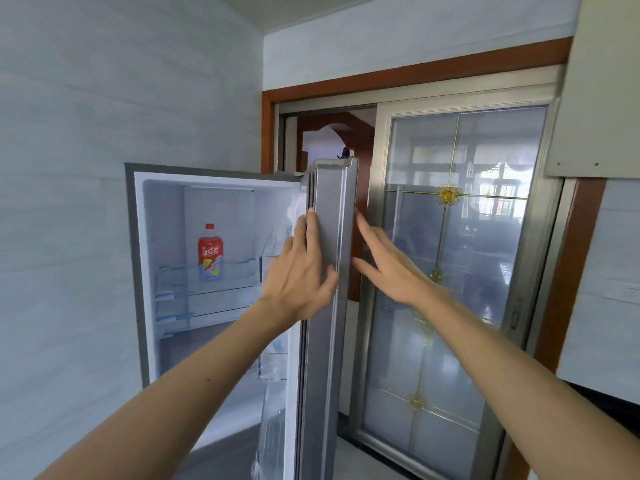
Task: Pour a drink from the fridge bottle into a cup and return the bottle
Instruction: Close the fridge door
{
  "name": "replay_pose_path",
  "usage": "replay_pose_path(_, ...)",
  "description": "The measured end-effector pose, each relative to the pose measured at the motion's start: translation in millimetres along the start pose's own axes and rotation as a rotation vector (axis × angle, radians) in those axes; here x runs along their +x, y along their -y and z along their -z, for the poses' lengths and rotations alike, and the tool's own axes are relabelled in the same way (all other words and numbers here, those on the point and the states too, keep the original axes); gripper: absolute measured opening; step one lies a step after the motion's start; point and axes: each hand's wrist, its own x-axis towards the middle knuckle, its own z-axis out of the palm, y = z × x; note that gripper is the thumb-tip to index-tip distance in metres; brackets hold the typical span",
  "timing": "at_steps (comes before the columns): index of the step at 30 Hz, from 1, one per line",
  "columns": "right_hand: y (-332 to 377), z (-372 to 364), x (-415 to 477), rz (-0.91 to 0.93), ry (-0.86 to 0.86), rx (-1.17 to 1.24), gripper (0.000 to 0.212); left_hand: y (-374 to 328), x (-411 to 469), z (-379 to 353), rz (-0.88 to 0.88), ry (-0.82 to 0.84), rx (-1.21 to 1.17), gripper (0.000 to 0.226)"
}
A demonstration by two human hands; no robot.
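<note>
Bracing the tall grey fridge door (329,271) with our spread, empty left hand (301,275) and right hand (391,268), we risk it swinging shut before reaching the red-capped plastic drink bottle (210,252).

bottle label (210,252): white Chinese characters on red, too blurred to read with certainty
fridge (221,174), door, walls: no legible text
</note>
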Motion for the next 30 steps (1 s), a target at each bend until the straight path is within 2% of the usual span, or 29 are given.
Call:
replay_pose_path(13,87.1,-65.1,49.1,0.063,0.037,0.023,0.086,96.1,-23.0,57.8,0.078,0.149,-0.103,0.1)
replay_pose_path(26,106.4,-147.9,139.7,0.21,-0.115,0.084,0.101,188.8,-27.0,59.1,0.179,0.076,-0.157,0.1)
replay_pose_path(30,107.8,-176.1,168.8,0.295,-0.167,0.112,0.1,216.8,-25.4,51.0,0.21,0.017,-0.16,0.098)
